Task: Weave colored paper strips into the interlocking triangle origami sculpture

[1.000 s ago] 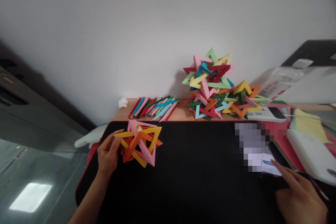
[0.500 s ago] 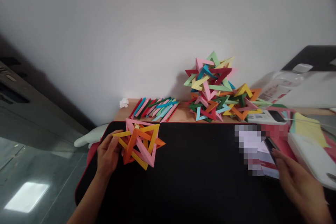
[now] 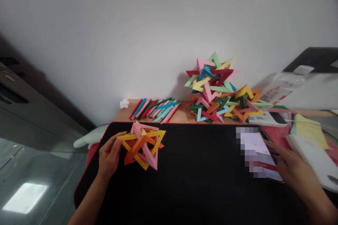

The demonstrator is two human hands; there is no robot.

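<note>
A pink, orange and yellow folded-paper star (image 3: 148, 149) is pinched at its left point by my left hand (image 3: 109, 154), over the left part of the black mat (image 3: 195, 172). On the right, my right hand (image 3: 293, 168) is at the right edge of a phone (image 3: 271, 168) with a lit, partly pixelated screen. Its fingers reach over the phone's upper right side; whether they grip it is unclear.
Behind the mat, folded strips (image 3: 155, 109) lie on a wooden ledge (image 3: 185, 114) beside a crumpled tissue (image 3: 124, 103). Several multicoloured paper stars (image 3: 211, 77) are piled against the wall. A plastic bottle (image 3: 285, 86), a white device (image 3: 314, 158) and yellow paper (image 3: 311, 130) are at right.
The paper star has turned and shifted slightly right in my left hand. My right hand has moved a little up and left along the phone, and more of the screen shows.
</note>
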